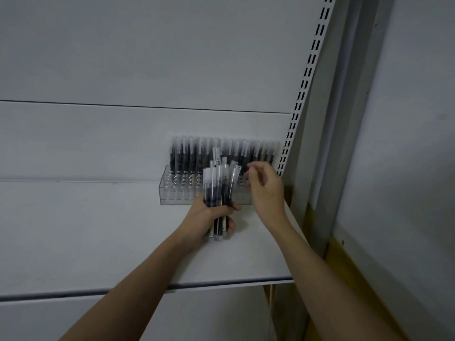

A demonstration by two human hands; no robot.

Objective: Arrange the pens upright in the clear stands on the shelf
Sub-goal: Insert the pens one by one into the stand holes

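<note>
Pens (218, 190) are gripped upright in a bundle by the left hand (209, 217), hiding part of the clear stand (177, 190). Right hand (264, 185) fingertips are blurred; a pinch cannot be told.

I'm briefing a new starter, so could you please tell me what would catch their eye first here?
First, the bundle of pens that the left hand grips upright at mid-shelf. Behind it, a clear stand against the back panel holds a row of standing pens, its front holes unfilled. The right hand reaches toward the stand's right end.
</note>
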